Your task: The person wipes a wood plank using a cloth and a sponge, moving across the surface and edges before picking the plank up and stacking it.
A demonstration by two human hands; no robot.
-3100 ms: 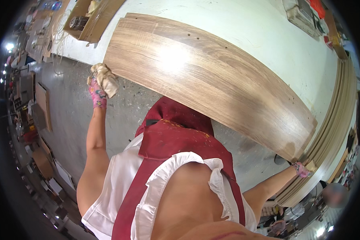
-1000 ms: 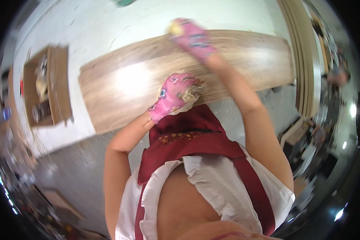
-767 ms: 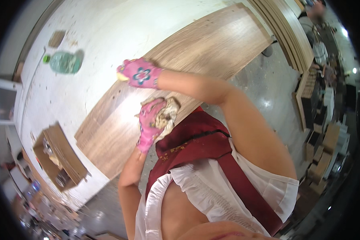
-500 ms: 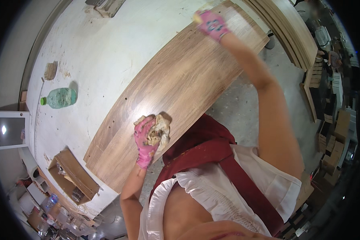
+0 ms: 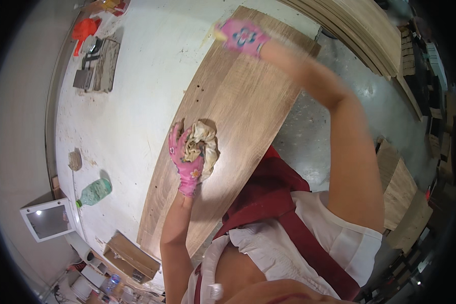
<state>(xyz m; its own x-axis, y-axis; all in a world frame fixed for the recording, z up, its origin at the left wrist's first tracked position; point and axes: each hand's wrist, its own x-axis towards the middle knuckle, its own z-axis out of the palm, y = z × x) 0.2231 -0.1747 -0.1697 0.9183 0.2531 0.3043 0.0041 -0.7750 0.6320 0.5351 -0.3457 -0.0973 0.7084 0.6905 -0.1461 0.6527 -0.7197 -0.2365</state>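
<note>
A long wood-grain board point(image 5: 233, 96) with one curved edge and a few small dark holes lies on the white tabletop in front of me. My left hand point(image 5: 188, 159), in a pink flowered glove, is closed on a crumpled, stained cream rag point(image 5: 207, 144) and presses it against the board's near half. At the far end, my right hand point(image 5: 243, 38) wears a matching glove and reaches over the board's curved edge. Something small and pale yellow point(image 5: 220, 34) shows at its fingertips. Blur hides what kind of thing that is.
On the left part of the white table point(image 5: 137, 101) lie a green-tinted plastic bottle point(image 5: 95, 192), a small block point(image 5: 75, 160), scraper-like tools point(image 5: 83, 76) and an orange object point(image 5: 85, 29). A cardboard box point(image 5: 131, 256) sits near left. Stacked boards point(image 5: 359, 35) stand far right.
My view has turned, bringing the tools at far left into sight. My right hand has moved left to the curved edge, and my left hand has slid the rag a little farther up the board.
</note>
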